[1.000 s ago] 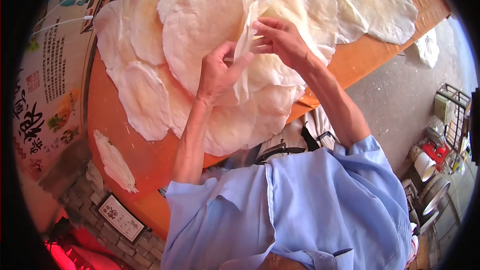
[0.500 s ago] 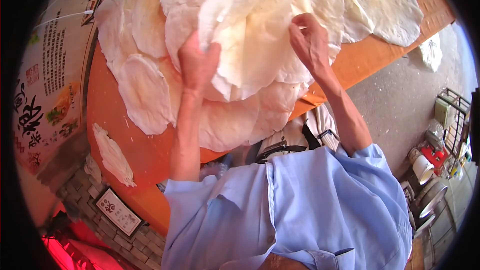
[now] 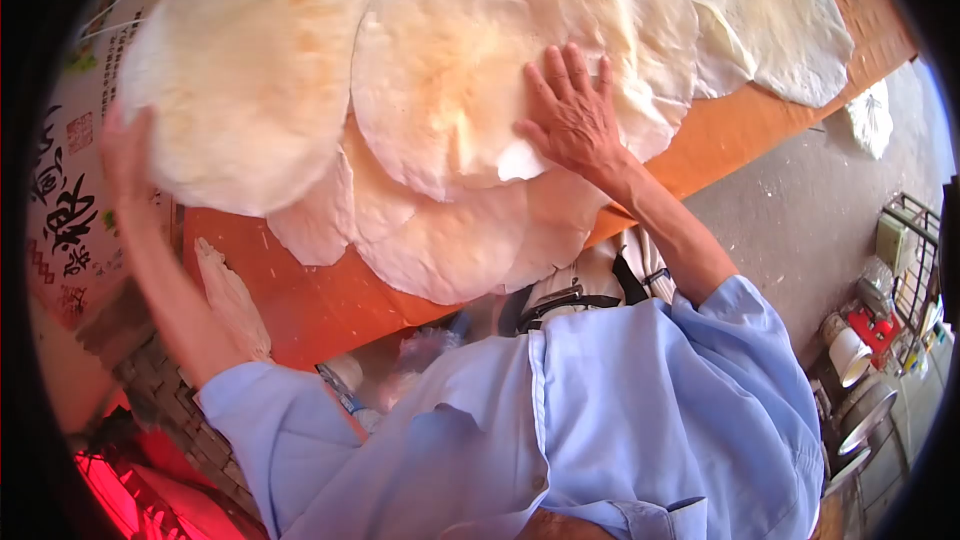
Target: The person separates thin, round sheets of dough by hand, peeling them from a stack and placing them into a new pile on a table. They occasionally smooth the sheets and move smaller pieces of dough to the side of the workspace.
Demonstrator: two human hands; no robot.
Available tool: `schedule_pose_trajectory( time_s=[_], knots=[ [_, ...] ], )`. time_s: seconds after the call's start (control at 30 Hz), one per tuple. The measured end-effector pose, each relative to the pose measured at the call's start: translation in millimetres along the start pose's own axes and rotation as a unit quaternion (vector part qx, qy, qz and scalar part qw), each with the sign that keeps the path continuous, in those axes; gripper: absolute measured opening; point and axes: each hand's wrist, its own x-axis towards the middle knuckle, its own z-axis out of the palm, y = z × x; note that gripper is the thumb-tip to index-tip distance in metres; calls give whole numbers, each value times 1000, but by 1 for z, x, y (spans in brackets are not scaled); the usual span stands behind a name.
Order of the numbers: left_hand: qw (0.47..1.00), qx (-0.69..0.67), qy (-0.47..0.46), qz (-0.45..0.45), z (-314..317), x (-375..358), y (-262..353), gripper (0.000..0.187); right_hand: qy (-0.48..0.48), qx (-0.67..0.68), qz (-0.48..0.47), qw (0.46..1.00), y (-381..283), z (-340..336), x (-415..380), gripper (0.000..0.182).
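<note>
Many thin, round flatbreads overlap on an orange-covered table (image 3: 300, 310). My left hand (image 3: 128, 155), blurred by motion, grips the left edge of a large browned flatbread (image 3: 250, 70), which is lifted at the upper left. Spread flat with fingers apart, my right hand (image 3: 575, 110) rests on the right part of another round flatbread (image 3: 450, 70) in the middle. More pale sheets (image 3: 790, 30) lie to the upper right, and others (image 3: 450, 240) are underneath, toward my body.
A crumpled pale piece (image 3: 232, 295) lies at the table's left edge. Beyond it is a printed board (image 3: 75, 210). On the right floor are a white bag (image 3: 868, 120), a wire rack (image 3: 912, 240), a red object (image 3: 873, 335) and metal pans (image 3: 865, 410).
My left hand has swung left with a flatbread that now covers the upper left. My right hand has opened and come down flat on the middle flatbread.
</note>
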Motion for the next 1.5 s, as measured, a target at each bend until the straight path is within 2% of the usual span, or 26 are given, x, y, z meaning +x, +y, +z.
schedule_pose_trajectory(
  time_s=[0.03,0.07,0.17,0.23,0.3,0.37,0.43,0.5,0.57,0.63,0.73,0.83,0.87,0.97,1.07,1.1,1.13,1.17,1.23,1.27,1.3,1.4,1.43,1.5],
  knots=[
    [998,59,22,9,-37,20,-3,41,9,7,-4,1000,0,1,-1,73],
    [990,130,32,44,-52,26,24,43,6,4,-4,1000,-2,-1,0,72],
    [922,359,64,131,-60,59,66,47,-32,0,14,999,-7,-7,4,72],
    [902,347,73,247,-14,65,94,47,-26,11,2,1000,-6,-12,5,69],
    [897,307,69,310,39,74,98,46,-13,30,-17,999,-2,-17,5,65],
    [891,254,95,364,121,51,112,46,0,44,-34,998,8,-31,-2,61],
    [937,227,-23,264,204,1,138,46,67,48,-15,997,31,-58,-11,55],
    [935,92,-169,297,263,-50,146,50,123,63,34,990,82,-81,-23,54],
    [921,60,-186,338,300,-95,139,50,209,-51,110,970,155,-110,-30,51],
    [930,41,-213,298,304,-135,148,48,133,-222,164,952,209,-138,-40,50],
    [946,-21,-185,267,299,-176,146,48,31,-182,154,971,245,-143,-53,53],
    [964,-55,-150,212,290,-207,128,44,70,-180,59,979,227,-149,-54,56],
    [969,-57,-144,190,285,-217,119,41,79,-198,70,974,226,-148,-47,44],
    [985,-71,-115,110,276,-247,86,34,53,-222,52,972,252,-141,-36,26],
    [993,-86,-77,6,268,-282,54,28,48,-326,103,939,258,-179,-5,12],
    [993,-88,-73,-24,268,-296,39,27,84,-294,24,952,295,-200,10,20],
    [992,-89,-73,-52,268,-309,30,25,49,-315,42,947,298,-229,31,20],
    [992,-83,-79,-52,267,-322,27,24,71,-225,-40,971,340,-257,51,18],
    [993,-80,-79,-47,274,-336,29,22,94,-230,-25,968,274,-303,91,15],
    [989,-105,-87,-57,276,-339,37,24,122,-202,-38,971,230,-312,102,14],
    [989,-108,-99,-29,278,-341,46,24,146,-167,-61,973,192,-313,111,13],
    [984,-110,-125,67,289,-332,69,27,202,-47,-177,962,75,-279,121,10],
    [982,-114,-133,73,290,-333,75,27,206,-15,-223,953,45,-259,117,10],
    [977,-123,-150,85,291,-334,86,27,158,34,-294,942,-3,-207,94,8]
  ],
)
